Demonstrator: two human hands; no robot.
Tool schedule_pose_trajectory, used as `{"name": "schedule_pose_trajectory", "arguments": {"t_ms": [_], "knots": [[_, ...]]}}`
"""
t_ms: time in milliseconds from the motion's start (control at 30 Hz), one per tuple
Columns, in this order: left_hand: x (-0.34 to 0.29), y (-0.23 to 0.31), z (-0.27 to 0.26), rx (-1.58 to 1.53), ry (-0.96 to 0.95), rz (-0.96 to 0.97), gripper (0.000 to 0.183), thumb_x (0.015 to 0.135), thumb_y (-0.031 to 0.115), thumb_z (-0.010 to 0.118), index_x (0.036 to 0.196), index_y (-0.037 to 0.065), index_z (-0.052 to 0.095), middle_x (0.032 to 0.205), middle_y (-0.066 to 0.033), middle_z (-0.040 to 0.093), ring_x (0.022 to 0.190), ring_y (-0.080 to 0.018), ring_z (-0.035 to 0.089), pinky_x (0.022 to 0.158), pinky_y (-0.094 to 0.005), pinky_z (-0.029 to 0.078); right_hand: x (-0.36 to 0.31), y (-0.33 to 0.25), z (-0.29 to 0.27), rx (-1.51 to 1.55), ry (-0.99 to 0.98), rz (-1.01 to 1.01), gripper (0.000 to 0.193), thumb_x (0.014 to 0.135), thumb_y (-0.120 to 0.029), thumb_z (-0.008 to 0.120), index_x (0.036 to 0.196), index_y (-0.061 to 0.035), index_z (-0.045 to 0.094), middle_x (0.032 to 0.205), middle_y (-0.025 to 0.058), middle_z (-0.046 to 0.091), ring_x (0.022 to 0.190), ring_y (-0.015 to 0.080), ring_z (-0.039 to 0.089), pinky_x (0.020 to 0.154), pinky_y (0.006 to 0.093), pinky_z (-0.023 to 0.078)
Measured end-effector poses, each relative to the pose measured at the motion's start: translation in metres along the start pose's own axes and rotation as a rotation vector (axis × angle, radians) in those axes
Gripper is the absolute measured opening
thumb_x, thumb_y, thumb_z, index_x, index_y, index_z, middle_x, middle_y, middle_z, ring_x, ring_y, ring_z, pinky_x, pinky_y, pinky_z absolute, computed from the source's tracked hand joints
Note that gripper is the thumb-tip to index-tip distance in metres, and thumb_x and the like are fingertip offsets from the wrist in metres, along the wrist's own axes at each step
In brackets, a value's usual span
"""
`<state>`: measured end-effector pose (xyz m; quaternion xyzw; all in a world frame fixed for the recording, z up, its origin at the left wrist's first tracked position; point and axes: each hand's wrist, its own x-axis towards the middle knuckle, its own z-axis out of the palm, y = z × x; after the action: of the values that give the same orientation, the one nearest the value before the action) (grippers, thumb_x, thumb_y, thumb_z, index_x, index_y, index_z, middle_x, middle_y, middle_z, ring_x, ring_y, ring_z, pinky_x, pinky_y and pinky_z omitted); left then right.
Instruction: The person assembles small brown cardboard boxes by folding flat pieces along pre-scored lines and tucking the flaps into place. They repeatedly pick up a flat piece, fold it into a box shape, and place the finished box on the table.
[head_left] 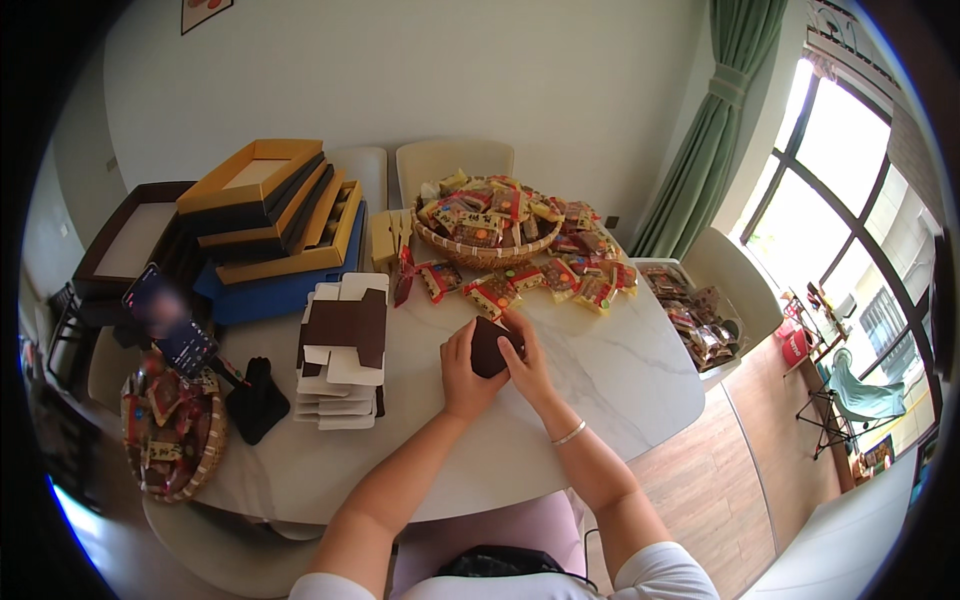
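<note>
Brown carton [489, 350] looks light and crushable; your left grip [465, 378] and right grip [530, 362] hold it; favour its edges.

Pale wall [400, 80], green curtain [700, 150], window [836, 135] — bright

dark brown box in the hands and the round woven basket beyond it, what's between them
The head view shows red and yellow plastic packets on the white marbled table between the dark brown box and round woven basket.

White sleeves [664, 573], silvery bracelet [571, 434]
</note>
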<state>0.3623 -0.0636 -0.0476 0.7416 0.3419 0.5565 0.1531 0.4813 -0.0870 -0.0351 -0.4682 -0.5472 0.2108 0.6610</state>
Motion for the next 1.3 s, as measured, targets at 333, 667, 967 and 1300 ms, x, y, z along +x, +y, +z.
{"name": "schedule_pose_trajectory", "arguments": {"t_ms": [333, 667, 967, 1300], "knots": [[0.002, -0.015, 0.001, -0.698, -0.158, -0.506, 0.06, 0.084, 0.03, 0.069, 0.136, 0.009, 0.045, 0.121, -0.0094, 0.058, 0.108, -0.0249, 0.058, 0.094, -0.0375, 0.048, 0.013, 0.002, -0.03, 0.294, -0.366, -0.019, 0.072, 0.084, -0.042, 0.07, 0.14, -0.0063, 0.043, 0.142, 0.0157, 0.044, 0.133, 0.027, 0.04, 0.104, 0.0421, 0.038], [0.011, -0.046, -0.001, -1.566, -0.209, -0.881, 0.061, 0.095, 0.053, 0.039, 0.138, 0.011, 0.042, 0.134, -0.009, 0.052, 0.121, -0.0269, 0.053, 0.102, -0.0459, 0.044, 0.013, -0.016, -0.029, -0.317, -0.424, -0.133, 0.095, 0.061, -0.015, 0.086, 0.142, -0.0085, 0.037, 0.135, 0.014, 0.04, 0.126, 0.0317, 0.043, 0.106, 0.0417, 0.038], [0.007, -0.038, 0.003, -1.161, -0.356, -0.711, 0.073, 0.085, 0.02, 0.072, 0.146, 0.014, 0.032, 0.136, -0.0099, 0.047, 0.127, -0.0234, 0.047, 0.102, -0.0353, 0.043, 0.015, -0.012, -0.047, -0.522, -0.481, 0.007, 0.09, 0.058, -0.004, 0.077, 0.141, -0.007, 0.04, 0.133, 0.0155, 0.04, 0.125, 0.0341, 0.042, 0.106, 0.0382, 0.039], [-0.013, -0.03, 0.024, -0.206, -0.644, -0.075, 0.048, 0.083, 0.012, 0.063, 0.131, 0.008, 0.055, 0.137, -0.0123, 0.052, 0.132, -0.0305, 0.042, 0.112, -0.0488, 0.029, 0.016, -0.012, -0.071, -0.948, -0.413, 0.186, 0.072, 0.07, -0.028, 0.075, 0.137, -0.0298, 0.05, 0.154, 0.02, 0.023, 0.143, 0.0408, 0.018, 0.11, 0.0536, 0.028]]}}
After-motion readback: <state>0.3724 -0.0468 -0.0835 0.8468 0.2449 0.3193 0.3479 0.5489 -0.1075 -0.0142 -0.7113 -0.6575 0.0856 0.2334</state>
